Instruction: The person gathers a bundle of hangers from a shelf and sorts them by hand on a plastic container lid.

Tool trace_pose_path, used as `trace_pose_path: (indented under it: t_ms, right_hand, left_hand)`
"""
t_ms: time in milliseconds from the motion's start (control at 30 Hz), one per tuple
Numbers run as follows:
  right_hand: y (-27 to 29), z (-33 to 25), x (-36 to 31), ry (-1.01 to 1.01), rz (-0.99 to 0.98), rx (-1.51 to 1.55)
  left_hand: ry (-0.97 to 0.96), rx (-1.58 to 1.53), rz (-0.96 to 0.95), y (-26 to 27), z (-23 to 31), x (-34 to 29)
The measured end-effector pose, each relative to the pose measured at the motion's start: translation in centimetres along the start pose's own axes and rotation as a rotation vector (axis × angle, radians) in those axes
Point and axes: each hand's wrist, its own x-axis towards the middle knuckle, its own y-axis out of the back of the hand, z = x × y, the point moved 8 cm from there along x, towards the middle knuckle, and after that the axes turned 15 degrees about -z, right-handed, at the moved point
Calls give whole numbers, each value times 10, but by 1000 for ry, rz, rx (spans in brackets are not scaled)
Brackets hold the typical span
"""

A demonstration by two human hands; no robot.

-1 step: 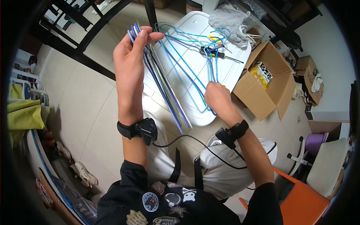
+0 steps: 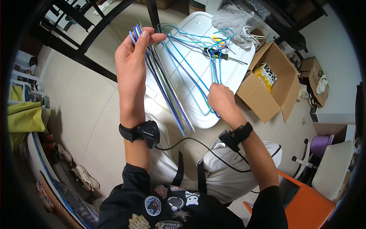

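Observation:
My left hand (image 2: 133, 63) is raised at the left of a white rounded plastic top (image 2: 233, 72). Its fingers are closed round a bunch of clothes hangers (image 2: 167, 93) in blue, purple and pale tones, whose long bars slant down toward my knees. On the white top lie more hangers (image 2: 220, 70), blue, teal and purple, with their hooks toward the far right. My right hand (image 2: 222, 98) is closed in a fist on the near ends of these. A black and yellow screwdriver (image 2: 223, 56) lies beneath the hooks, beside another yellow-handled piece partly hidden.
A grey fluffy cloth (image 2: 232, 19) lies at the far right corner. Right of the top stands an open cardboard box (image 2: 261, 99) with a yellow packet (image 2: 265, 76) inside. An orange chair (image 2: 309, 206) is at lower right, a black metal frame (image 2: 101, 68) at upper left. A black cable (image 2: 206, 147) links my wristbands.

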Motion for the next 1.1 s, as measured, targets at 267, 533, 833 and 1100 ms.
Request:
trace_pose_path:
  t_ms: [267,533,833,1100]
  right_hand:
    - [43,-5,-28,-25,148,160]
    - [49,-10,-54,192,197,748]
    - [86,40,-73,142,96,1115]
    - [106,72,-89,192,37,1269]
  left_hand:
    - [-9,-33,-4,3,-5,1]
    - [-26,-72,33,7,-5,3]
    - [8,-14,33,17,-9,3]
    - [4,-34,32,12,-7,5]
